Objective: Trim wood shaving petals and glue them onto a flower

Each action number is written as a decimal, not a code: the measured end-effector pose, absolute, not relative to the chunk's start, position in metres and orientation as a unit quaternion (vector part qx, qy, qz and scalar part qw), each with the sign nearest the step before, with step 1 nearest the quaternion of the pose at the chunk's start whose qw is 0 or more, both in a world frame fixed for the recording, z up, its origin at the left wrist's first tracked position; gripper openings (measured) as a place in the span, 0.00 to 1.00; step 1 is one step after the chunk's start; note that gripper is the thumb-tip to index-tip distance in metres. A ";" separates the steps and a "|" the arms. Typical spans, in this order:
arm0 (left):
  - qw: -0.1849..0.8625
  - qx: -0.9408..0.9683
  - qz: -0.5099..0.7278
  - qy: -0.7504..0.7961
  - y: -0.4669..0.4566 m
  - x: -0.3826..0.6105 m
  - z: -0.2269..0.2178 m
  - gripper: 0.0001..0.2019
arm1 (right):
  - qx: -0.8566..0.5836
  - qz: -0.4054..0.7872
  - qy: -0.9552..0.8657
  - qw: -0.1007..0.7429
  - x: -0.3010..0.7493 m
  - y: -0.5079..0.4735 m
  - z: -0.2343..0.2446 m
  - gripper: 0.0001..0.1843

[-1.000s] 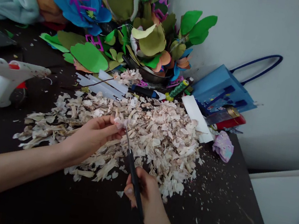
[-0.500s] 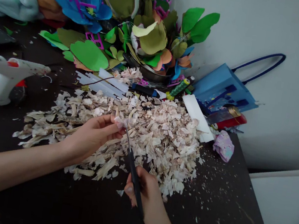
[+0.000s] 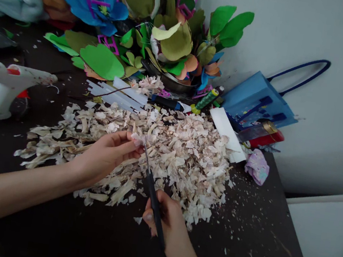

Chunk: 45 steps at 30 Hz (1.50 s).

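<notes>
The left fingers are pinched narrow, thumb over fingertips, on a small pale scrap. The tips of the scissors reach that scrap right beside those fingertips; whether the blades are open or shut is too small to tell. The right fingers curl closed around the black scissors handle, and the handle's lower end disappears into the right hand. The left hand lies palm inward above a pile of pale flakes, its forearm stretching in from the left edge of the view. The right hand sits at the pile's near edge, with loose flakes just beside it.

The pile covers much of a dark table, and stray bits dot the surface around it. A white glue gun lies to the left of the pile, well apart from both hands. Beyond the pile are clear glue sticks, a small cluster of pale petals, a green thread spool and a white card. Farther on, bright paper flowers rise from a metal bowl. To their right, a blue bag leans against a white wall, above a red tube and a crumpled lilac scrap.
</notes>
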<state>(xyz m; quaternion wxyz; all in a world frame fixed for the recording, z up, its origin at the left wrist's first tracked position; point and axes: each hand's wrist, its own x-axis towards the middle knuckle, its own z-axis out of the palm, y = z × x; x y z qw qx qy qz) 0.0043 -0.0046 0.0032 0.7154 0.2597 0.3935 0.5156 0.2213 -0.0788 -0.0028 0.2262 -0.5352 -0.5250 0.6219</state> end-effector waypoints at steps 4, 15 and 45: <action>0.718 0.265 0.507 0.397 -0.004 0.004 0.001 0.11 | -0.525 0.622 -0.531 0.233 0.222 -0.079 -0.003 0.22; 0.722 0.265 0.501 0.397 0.001 0.004 0.003 0.15 | -0.530 0.617 -0.539 0.220 0.225 -0.077 0.004 0.25; 0.740 0.460 0.334 0.359 0.033 -0.029 0.017 0.08 | -0.503 0.627 -0.569 0.172 0.241 -0.073 0.014 0.28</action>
